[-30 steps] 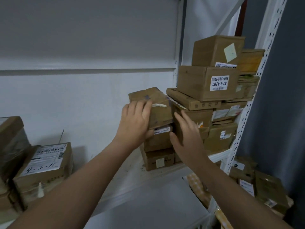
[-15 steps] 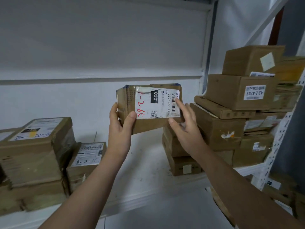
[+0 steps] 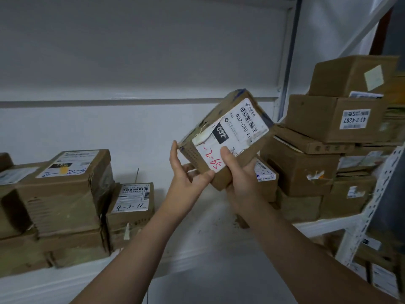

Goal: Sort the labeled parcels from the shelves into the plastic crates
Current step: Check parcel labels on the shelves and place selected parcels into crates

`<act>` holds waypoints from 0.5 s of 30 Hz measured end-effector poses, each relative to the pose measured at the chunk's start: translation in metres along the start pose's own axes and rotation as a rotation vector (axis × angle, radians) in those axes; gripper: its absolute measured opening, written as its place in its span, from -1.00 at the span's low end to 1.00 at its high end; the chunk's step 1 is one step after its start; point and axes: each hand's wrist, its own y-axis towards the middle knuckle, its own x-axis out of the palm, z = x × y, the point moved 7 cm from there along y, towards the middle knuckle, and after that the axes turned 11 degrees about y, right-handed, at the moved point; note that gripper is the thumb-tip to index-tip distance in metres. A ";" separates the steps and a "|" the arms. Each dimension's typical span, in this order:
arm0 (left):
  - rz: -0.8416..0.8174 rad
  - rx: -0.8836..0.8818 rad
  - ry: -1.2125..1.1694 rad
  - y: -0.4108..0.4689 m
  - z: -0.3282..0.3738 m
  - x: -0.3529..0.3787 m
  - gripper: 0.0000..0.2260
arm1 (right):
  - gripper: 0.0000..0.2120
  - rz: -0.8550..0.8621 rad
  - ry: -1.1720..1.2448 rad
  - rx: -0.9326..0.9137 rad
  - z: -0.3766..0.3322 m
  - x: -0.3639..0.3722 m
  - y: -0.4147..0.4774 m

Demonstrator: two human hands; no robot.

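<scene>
The cardboard parcel (image 3: pixel 238 126) is off the shelf (image 3: pixel 197 238) and held in the air in front of it, between the two stacks. It is tilted, its upper end leaning right, with the white shipping label (image 3: pixel 243 121) facing the camera. The label reads "032-038" and has red handwriting at its lower end.

Both hands are clamped on the parcel's lower end. The left hand (image 3: pixel 188 178) has a finger up the left edge and its thumb on the front face. The right hand (image 3: pixel 238 181) sets its thumb on the label, and its fingers go underneath, out of sight.

The parcel looks light, since the grip holds it up by one end. The cardboard seems stiff but scuffed, and tape glints on it, so it may be a little slick. The label is peeling at one corner, so the bare edges and the underside are better places to hold.

No plastic crate is in view. The shelf holds a box marked "4-3-11" (image 3: pixel 131 202) beside taller cartons (image 3: pixel 65 194) on the left. On the right is a high stack that includes a box labelled "43-2-4207" (image 3: pixel 324 119). More parcels lie on a lower shelf (image 3: pixel 383 279) at the right.
</scene>
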 end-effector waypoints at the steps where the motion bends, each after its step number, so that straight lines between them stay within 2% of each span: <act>1: 0.014 0.006 0.032 -0.001 0.000 -0.004 -0.17 | -0.22 0.011 -0.051 -0.024 -0.004 -0.003 0.000; 2: 0.050 0.020 0.086 -0.001 -0.001 -0.010 -0.21 | -0.21 0.016 -0.120 -0.028 -0.007 -0.007 -0.001; 4: 0.130 0.060 0.173 -0.002 0.000 -0.023 -0.38 | -0.30 -0.005 -0.260 -0.026 -0.010 -0.012 -0.003; 6: 0.149 0.065 0.127 -0.003 -0.001 -0.029 -0.55 | -0.38 -0.033 -0.364 -0.048 -0.012 -0.014 -0.005; 8: 0.122 0.047 0.064 -0.005 -0.005 -0.028 -0.70 | -0.35 -0.030 -0.421 -0.086 -0.012 -0.013 -0.008; 10: 0.147 0.039 0.078 -0.009 -0.008 -0.029 -0.75 | -0.31 -0.032 -0.443 -0.106 -0.010 -0.012 -0.011; 15: 0.232 0.030 0.079 -0.020 -0.015 -0.034 -0.75 | -0.35 -0.071 -0.436 -0.089 -0.003 -0.007 -0.016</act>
